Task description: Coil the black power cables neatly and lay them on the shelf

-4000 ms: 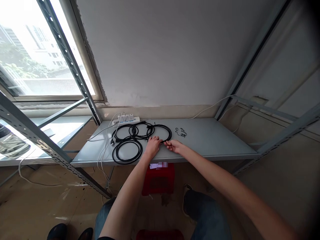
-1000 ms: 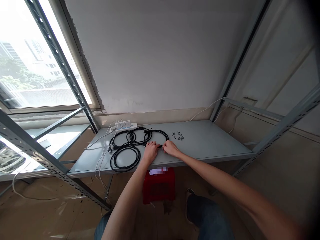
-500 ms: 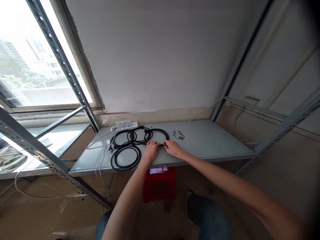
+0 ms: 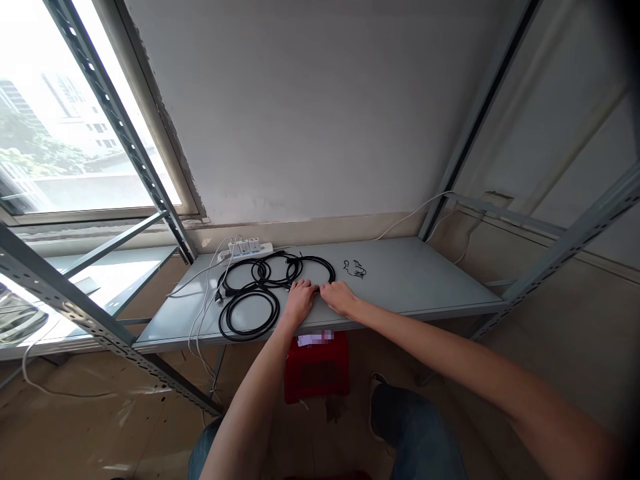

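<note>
Grey metal forms the shelf (image 4: 400, 283) across the middle of the frame, and from my distant seat I see two bare hands on the right coil (image 4: 331, 268) of black cable, just right of centre. Its far side curves in plain sight; its near side runs under the hands. The left hand (image 4: 300, 300) bends low over that near stretch, fingers close together and, as far as I can judge, holding the coil. The right hand (image 4: 340, 297) sits just beside it, curled narrow in a fist-like grip on the same stretch (whatever finer thing it may pinch is hidden from me). As for progress, I would call the winding done: the lower coil (image 4: 275, 311) lies round and flat left of centre, and the upper coil (image 4: 262, 283) crowds against its back edge. Handling of the right coil looks unfinished to me, since both hands grip it; whether any band closes around it I cannot tell. Several thin black strands (image 4: 358, 273) lie loose right of centre, apart from every coil. Behind the coils, near the wall, lies a white power strip (image 4: 265, 249), and a red stool (image 4: 317, 373) shows below centre.
</note>
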`<state>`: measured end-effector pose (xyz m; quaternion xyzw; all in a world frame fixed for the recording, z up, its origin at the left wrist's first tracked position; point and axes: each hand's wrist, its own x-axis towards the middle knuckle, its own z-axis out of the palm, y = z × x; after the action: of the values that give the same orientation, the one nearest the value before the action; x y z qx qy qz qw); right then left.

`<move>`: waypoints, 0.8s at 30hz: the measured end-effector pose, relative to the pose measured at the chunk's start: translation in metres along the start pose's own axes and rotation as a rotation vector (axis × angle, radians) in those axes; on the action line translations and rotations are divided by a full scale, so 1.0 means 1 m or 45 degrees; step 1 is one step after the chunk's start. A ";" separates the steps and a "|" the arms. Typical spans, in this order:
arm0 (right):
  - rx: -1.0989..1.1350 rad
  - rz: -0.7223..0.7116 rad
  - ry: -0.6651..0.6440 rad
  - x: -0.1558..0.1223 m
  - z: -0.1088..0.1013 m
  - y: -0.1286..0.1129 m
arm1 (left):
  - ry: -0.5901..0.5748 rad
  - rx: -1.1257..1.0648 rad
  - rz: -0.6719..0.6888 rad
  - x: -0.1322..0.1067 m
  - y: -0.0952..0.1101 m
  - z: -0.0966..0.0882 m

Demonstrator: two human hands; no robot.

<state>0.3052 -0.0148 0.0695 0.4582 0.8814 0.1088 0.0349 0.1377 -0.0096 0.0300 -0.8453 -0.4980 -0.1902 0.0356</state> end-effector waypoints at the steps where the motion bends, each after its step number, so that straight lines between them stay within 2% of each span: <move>1: 0.127 0.115 0.005 0.000 -0.001 -0.001 | 0.001 0.002 -0.002 0.000 0.000 0.000; 2: 0.292 0.244 0.021 0.001 -0.002 -0.001 | 0.000 0.004 -0.004 0.000 -0.001 0.001; 4: 0.801 0.540 0.029 0.004 -0.003 0.000 | -0.004 0.005 -0.005 0.001 -0.001 0.002; 6: 1.314 0.768 -0.036 0.008 -0.002 0.000 | -0.009 0.003 -0.007 0.001 -0.002 0.003; 9: 1.764 0.885 -0.121 0.010 0.004 0.001 | -0.001 0.002 -0.015 0.001 -0.003 0.004; 12: 1.900 0.838 -0.119 0.007 0.008 0.003 | 0.008 0.007 -0.010 0.001 -0.003 0.005; 14: 1.622 0.685 -0.091 0.004 0.008 0.006 | 0.012 0.012 -0.004 0.001 -0.004 0.006; 17: 0.817 0.355 0.027 -0.002 0.004 0.010 | 0.016 0.020 -0.001 0.001 -0.004 0.006; 20: 0.117 0.082 -0.002 -0.005 0.000 0.007 | 0.012 0.016 -0.003 0.001 -0.003 0.005; 22: -0.130 -0.013 -0.050 -0.005 0.000 0.002 | 0.013 0.016 -0.002 0.001 -0.003 0.004; 24: -0.239 -0.047 -0.057 -0.005 0.002 -0.001 | 0.017 0.018 -0.002 0.001 -0.002 0.004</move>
<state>0.3074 -0.0191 0.0675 0.4391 0.8746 0.1799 0.0993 0.1370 -0.0069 0.0264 -0.8434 -0.4997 -0.1922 0.0448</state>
